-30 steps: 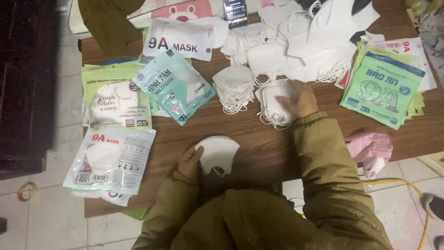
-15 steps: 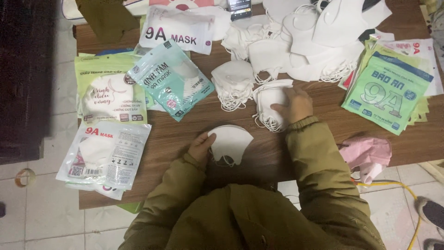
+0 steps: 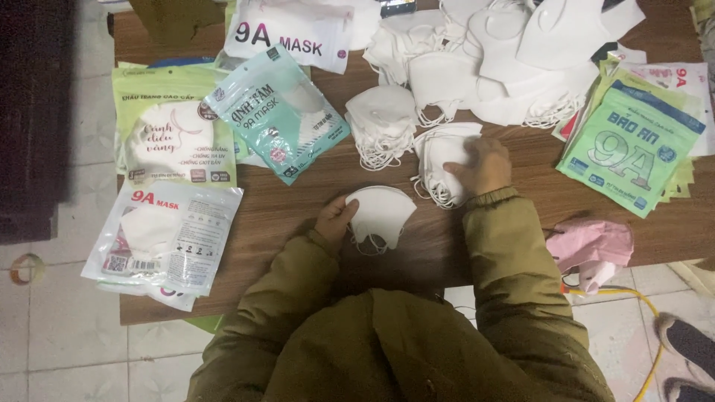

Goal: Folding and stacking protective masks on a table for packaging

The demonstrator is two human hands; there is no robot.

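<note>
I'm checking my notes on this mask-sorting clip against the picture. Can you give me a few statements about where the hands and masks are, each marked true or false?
1. The left hand touches a single white mask lying on the wooden table. True.
2. The right hand holds a pair of scissors. False: it rests on a small stack of white masks.
3. A teal mask packet lies left of the loose masks. True.
4. The pink bag sits at the table's left edge. False: it is by the right edge, near the right sleeve.
5. Both sleeves are olive green. True.
</note>
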